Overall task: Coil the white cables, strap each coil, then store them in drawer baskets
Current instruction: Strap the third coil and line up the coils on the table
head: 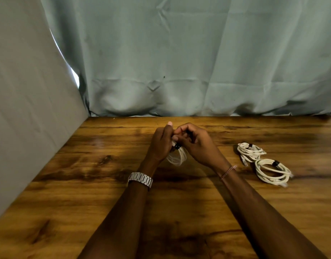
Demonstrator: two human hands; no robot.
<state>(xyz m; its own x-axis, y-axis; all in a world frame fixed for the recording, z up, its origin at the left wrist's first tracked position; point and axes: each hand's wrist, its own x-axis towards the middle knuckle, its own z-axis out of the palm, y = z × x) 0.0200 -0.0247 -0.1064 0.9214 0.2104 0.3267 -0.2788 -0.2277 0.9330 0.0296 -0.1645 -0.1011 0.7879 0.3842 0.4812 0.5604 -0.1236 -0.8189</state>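
Above the middle of the wooden table (104,184), my left hand (160,143) grips the top of a white cable coil (177,156), whose loops hang down between my two hands. A black strap (177,146) sits on the coil at its top. My right hand (194,141) has its fingers curled at that strap, pinching it. Two more white coils lie on the table to the right, each with a black strap: one farther back (250,151) and one nearer (272,171).
A grey-green curtain (198,62) hangs along the table's far edge. A grey wall (30,109) runs down the left side. A metal watch is on my left wrist and a thin bracelet on my right. No drawer or basket is in view.
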